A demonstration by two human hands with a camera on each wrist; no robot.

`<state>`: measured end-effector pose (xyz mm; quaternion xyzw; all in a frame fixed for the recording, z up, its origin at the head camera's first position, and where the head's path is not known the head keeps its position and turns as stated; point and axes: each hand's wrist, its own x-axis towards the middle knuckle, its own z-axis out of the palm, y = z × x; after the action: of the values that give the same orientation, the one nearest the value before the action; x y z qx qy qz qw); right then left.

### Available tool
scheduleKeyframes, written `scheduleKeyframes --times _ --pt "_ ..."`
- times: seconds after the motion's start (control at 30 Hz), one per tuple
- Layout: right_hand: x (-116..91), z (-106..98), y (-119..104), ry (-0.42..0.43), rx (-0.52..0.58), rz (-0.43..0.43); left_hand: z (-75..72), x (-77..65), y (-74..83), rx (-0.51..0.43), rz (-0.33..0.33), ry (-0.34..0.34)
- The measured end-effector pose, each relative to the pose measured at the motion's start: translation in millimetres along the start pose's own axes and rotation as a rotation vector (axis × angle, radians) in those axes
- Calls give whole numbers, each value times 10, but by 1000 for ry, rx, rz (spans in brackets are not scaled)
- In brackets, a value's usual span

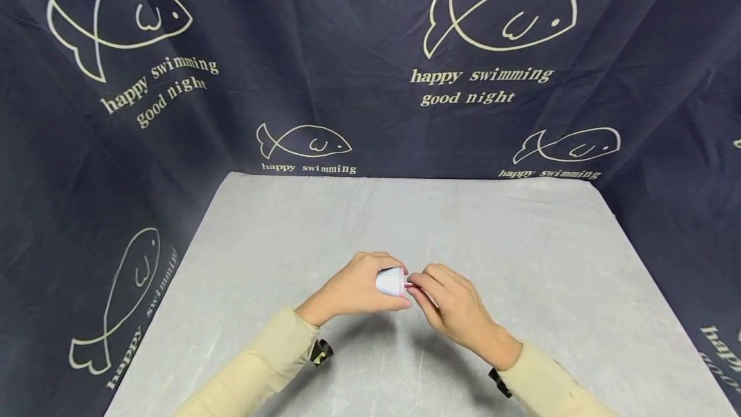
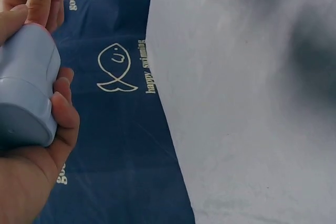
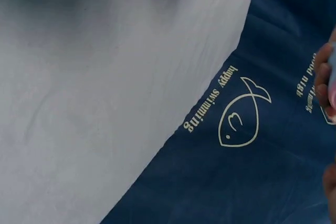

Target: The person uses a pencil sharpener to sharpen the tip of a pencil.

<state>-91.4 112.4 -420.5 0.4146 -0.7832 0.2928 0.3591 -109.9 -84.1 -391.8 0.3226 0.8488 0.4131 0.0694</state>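
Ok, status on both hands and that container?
Left hand gripping pale container. Right hand pinching thin pink piece at its end. No obstruction visible.

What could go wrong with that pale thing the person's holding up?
Two things, perhaps. The left hand's grip could loosen, and since the pale object is held above the table, it might drop. The right hand pinches a thin pink piece at the object's pink-rimmed end, so a sharp tug might jerk the object loose.
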Motion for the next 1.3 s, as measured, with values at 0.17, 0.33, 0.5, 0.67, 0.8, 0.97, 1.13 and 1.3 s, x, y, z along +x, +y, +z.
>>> scheduleKeyframes --times 0.17,0.33,0.5,0.67,0.8,0.97,1.13,1.3 --pt "13 -44 -34 -28 -119 -41 94 -17 14 -17 31 20" --pt "95 -201 -51 -462 271 482 245 -63 -25 314 276 154" --pt "106 -215 20 -641 596 809 288 -69 -53 607 452 230" --pt "-13 -129 -16 -584 475 656 212 -107 -72 483 253 45" --pt "-89 -56 -51 -414 230 374 146 -111 -98 287 76 -31" --pt "-112 11 -26 -216 -87 29 82 -84 -157 25 -75 -55" --pt "-50 22 -9 -18 -201 -192 -7 -55 -125 -462 -290 -231" --pt "-27 -27 -46 46 -243 -248 -11 -23 -56 -656 -379 -324"
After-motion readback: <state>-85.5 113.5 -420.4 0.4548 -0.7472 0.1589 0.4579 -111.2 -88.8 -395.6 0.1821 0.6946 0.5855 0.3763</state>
